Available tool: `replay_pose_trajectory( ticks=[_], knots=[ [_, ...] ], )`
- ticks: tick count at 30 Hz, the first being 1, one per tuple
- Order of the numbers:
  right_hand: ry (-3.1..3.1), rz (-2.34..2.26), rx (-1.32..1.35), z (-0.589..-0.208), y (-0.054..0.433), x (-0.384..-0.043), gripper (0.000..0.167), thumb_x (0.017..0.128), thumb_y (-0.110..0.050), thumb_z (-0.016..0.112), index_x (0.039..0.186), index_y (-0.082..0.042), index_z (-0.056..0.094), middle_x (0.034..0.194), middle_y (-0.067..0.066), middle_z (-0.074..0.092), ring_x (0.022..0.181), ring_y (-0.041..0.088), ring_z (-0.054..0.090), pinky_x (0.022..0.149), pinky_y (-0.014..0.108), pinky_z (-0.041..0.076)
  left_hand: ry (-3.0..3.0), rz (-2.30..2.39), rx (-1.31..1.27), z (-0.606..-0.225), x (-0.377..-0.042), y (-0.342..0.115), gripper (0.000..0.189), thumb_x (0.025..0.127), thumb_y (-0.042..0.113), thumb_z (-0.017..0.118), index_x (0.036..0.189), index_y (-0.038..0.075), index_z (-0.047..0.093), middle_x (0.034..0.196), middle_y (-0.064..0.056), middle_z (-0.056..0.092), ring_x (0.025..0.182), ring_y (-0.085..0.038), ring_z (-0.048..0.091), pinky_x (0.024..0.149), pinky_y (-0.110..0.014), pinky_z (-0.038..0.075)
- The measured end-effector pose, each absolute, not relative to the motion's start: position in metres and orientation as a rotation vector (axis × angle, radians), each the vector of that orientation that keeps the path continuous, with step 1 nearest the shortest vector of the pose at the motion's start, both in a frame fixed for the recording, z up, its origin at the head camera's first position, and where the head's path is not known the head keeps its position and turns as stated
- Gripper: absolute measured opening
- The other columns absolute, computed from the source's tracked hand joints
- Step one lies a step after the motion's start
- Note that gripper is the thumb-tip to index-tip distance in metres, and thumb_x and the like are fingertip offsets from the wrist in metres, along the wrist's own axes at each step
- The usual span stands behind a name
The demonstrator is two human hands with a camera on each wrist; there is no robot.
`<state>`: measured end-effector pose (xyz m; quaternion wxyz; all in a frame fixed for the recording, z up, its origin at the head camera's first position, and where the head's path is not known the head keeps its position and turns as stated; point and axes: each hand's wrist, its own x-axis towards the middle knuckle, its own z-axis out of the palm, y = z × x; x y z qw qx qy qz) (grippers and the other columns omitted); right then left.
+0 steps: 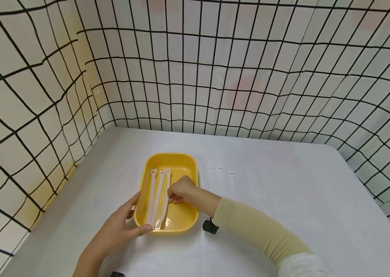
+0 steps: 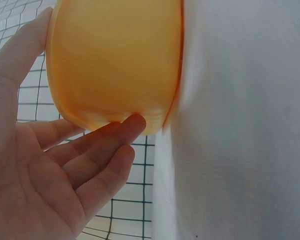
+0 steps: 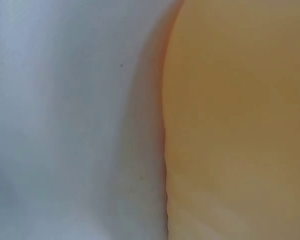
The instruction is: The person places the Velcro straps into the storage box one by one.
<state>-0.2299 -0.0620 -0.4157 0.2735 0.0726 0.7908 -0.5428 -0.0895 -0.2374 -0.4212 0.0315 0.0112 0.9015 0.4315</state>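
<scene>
In the head view, a yellow tray (image 1: 189,158) stands on the white table. Three white slot-headed straps, likely cable ties, lie lengthwise in its left half: a left strap (image 1: 151,192), a middle strap (image 1: 158,194) and a right strap (image 1: 165,207). My left hand (image 1: 120,225) holds the tray's near left corner, thumb at the near rim, fingers against the outer wall. The left wrist view shows these fingers (image 2: 97,155) lightly bent against the tray wall (image 2: 115,65). Inside the tray, my right hand (image 1: 182,189) pinches the right strap along its length; its fingertips are partly hidden.
More white straps (image 1: 220,169) lie on the table (image 1: 285,184) right of the tray, faint against the white surface. A black grid net (image 1: 215,69) borders the table at the back and sides. A small black device (image 1: 210,227) sits below my right wrist.
</scene>
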Motion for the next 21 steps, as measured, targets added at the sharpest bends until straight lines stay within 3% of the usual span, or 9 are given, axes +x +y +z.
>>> replay_pose_trajectory(
  ticks=[21],
  knots=[
    [2.291, -1.261, 0.184, -0.4187, -0.064, -0.2358, 0.009, 0.074, 0.008, 0.065, 0.066, 0.006, 0.061, 0.047, 0.01, 0.057, 0.037, 0.014, 0.054, 0.038, 0.021, 0.046, 2.79, 1.326, 0.05, -0.425, -0.0889, -0.2372, 0.1, 0.076, 0.049, 0.081, 0.155, 0.015, 0.028, 0.149, -0.01, 0.042, 0.113, -0.032, 0.056, 0.095, -0.058, 0.043]
  ],
)
